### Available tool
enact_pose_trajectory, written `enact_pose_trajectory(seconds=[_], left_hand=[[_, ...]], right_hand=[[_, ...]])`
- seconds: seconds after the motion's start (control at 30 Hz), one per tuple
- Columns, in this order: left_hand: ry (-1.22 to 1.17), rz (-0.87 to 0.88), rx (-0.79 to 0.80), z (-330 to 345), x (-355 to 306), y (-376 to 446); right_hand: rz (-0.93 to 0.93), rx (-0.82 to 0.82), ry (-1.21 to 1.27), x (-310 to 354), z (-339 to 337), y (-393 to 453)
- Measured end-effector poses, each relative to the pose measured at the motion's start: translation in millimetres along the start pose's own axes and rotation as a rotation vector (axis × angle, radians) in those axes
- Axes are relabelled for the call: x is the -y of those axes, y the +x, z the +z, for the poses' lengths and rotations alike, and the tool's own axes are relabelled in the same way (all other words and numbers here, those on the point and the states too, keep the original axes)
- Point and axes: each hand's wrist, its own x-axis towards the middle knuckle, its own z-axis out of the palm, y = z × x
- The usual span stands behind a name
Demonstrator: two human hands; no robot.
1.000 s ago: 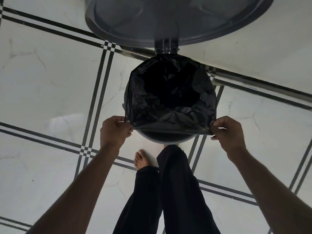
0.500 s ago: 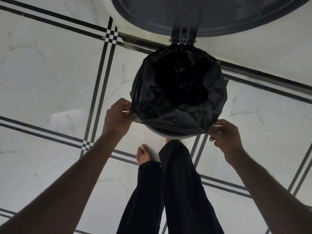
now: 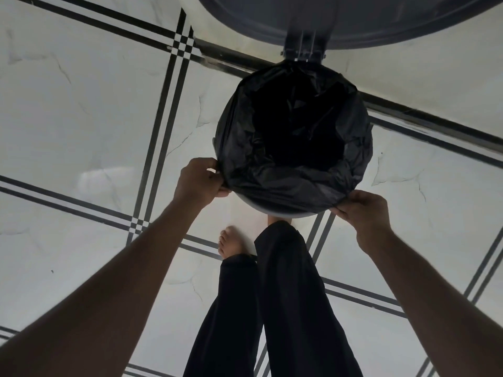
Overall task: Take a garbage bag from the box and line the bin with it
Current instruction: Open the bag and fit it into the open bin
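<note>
A black garbage bag (image 3: 272, 175) hangs open inside a round bin, its edge folded over most of the rim. A strip of the bin's pale rim (image 3: 283, 213) shows bare at the near side. My left hand (image 3: 200, 180) pinches the bag's edge at the bin's left side. My right hand (image 3: 363, 210) grips the bag's edge at the near right. The bin's grey lid (image 3: 353, 20) stands raised on its hinge (image 3: 303, 49) at the far side. The box is not in view.
White floor tiles (image 3: 81, 118) with black double lines surround the bin. My legs in black trousers (image 3: 285, 295) stand just before the bin, one bare foot (image 3: 231, 240) visible at its near left. A dark baseboard strip (image 3: 435, 126) runs behind the bin.
Both hands have shifted along the rim, pulling the bag's near edge down over it. The view has moved, so the bin sits further right and up.
</note>
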Motion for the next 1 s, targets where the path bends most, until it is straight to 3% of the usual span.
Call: enact_pose_trajectory(seconds=[0.2,0.43,0.63,1.0], left_hand=[[0.161,0.092,-0.106,9,0,3],[0.136,0.061,-0.126,15,7,-1],[0.12,0.093,-0.109,17,12,-6],[0.081,-0.005,-0.082,17,13,16]], right_hand=[[-0.117,-0.033,-0.225,-3,7,10],[-0.208,-0.104,-0.437,-8,15,12],[-0.211,-0.168,-0.326,-17,19,8],[0.0,-0.224,0.003,-21,19,33]])
